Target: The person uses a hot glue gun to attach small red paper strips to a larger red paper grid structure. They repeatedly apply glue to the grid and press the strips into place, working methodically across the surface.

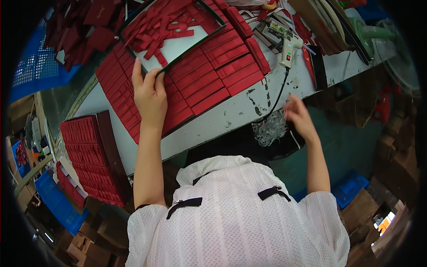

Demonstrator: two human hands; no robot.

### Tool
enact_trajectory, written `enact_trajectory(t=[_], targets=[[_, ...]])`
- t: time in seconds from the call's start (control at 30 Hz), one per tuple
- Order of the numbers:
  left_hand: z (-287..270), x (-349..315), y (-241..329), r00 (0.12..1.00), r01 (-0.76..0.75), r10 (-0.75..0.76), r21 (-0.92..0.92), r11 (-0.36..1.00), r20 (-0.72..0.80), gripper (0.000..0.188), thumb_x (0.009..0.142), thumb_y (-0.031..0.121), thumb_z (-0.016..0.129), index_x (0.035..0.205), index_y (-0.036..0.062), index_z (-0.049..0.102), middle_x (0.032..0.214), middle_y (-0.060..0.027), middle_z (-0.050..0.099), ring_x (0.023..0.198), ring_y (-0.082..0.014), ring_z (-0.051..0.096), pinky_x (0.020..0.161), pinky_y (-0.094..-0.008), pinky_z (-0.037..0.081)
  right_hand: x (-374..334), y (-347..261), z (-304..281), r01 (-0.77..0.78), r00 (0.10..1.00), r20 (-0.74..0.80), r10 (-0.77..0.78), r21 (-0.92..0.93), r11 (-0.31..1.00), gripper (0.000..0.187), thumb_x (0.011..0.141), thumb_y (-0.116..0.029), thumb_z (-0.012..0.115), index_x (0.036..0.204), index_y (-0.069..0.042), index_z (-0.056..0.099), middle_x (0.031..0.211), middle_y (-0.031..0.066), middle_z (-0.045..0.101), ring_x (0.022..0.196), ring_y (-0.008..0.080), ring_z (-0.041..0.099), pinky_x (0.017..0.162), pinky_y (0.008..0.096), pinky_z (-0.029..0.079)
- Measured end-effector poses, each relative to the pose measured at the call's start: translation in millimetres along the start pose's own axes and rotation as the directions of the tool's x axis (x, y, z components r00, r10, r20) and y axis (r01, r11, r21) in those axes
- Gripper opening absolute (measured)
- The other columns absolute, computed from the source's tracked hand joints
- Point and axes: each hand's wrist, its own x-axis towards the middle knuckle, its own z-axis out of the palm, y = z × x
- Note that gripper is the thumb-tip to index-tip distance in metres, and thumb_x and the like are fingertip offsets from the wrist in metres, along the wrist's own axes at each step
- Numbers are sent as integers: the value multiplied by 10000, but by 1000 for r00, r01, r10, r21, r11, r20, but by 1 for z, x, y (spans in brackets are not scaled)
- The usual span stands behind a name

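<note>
Left hand (pixel 149 91) flat on the rows of red box pieces (pixel 209 75) on the tabletop (pixel 249 104), fingers spread, fingertips at the dark tray (pixel 173 26) edge. Right hand (pixel 299 116) hangs off the table edge, blurred; its grip unreadable. Seems mid-sorting; next, steady placement.

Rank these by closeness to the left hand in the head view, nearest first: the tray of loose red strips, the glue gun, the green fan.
From the left hand:
1. Tray of loose red strips: fingertips are at its near edge, just above the hand.
2. Glue gun: lying on the table, off to the right.
3. Green fan: far right, beyond the table's end.
</note>
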Motion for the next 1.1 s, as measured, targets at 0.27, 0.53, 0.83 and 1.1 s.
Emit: enact_trajectory(t=[0.27, 0.53, 0.83, 1.1], targets=[[-20, -22, 9, 972, -224, 215, 83, 971, 99, 502, 788, 134, 655, 1240, 28, 464, 1356, -197, 380, 1252, -375, 364, 1015, -462, 310, 113, -40, -3, 112, 904, -426, -50, 122, 986, 345, 836, -289, 640, 1046, -27, 561, 843, -1, 556, 747, 69, 510, 637, 207, 397], [-18, -105, 28, 883, -356, 239, 246, 901, 404, 640, 727, 248, 673, 1313, 134, 443, 1383, -102, 392, 1259, -295, 381, 1048, -482, 242, 140, -69, 22, 33, 944, -323, 67, 295, 955, 237, 822, -332, 642, 839, -111, 560, 644, -48, 498, 515, 63, 467, 425, 215, 328], [-2, -105, 21, 913, -370, 279, 317, 873, 296, 607, 710, 213, 673, 1286, 186, 484, 1337, -49, 459, 1215, -252, 435, 1017, -460, 288, 145, -66, 23, 451, 861, -339, -379, 167, 876, 219, 837, -150, 639, 914, 2, 502, 761, 76, 595, 583, 124, 568, 512, 247, 456], [-46, -101, 11, 912, -267, 212, 116, 957, 350, 586, 801, 167, 620, 1334, 67, 400, 1411, -170, 327, 1308, -331, 309, 1084, -517, 113, 108, -74, 34, 418, 781, -514, -355, 7, 908, 384, 822, -142, 653, 1063, 34, 411, 856, 107, 605, 637, 134, 607, 529, 248, 488]])
